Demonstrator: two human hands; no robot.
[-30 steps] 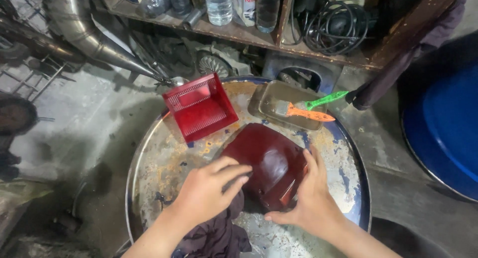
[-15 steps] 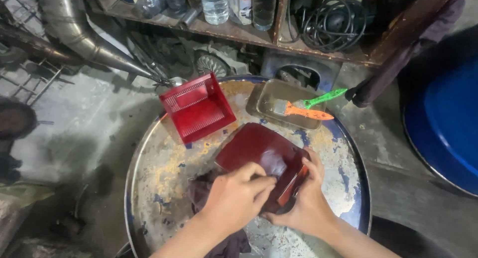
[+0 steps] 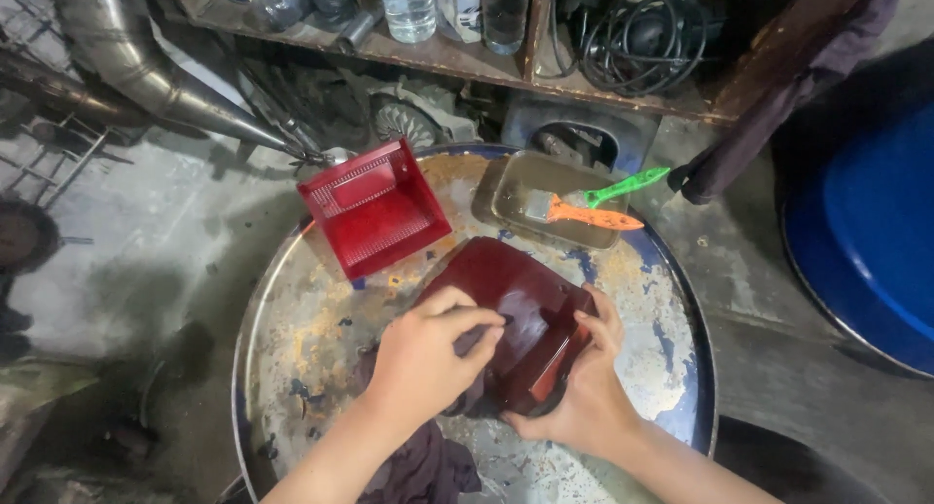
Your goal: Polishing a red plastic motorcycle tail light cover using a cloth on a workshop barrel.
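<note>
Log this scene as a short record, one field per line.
Surface: round metal drum top, rusty and paint-stained
Left hand: pressing a dark cloth against the dark red cover
Right hand: gripping the cover's right edge
Behind, left: bright red plastic tray
Behind, right: shallow metal pan with two brushes, one orange-handled, one green-handled
Far right: blue barrel
</note>
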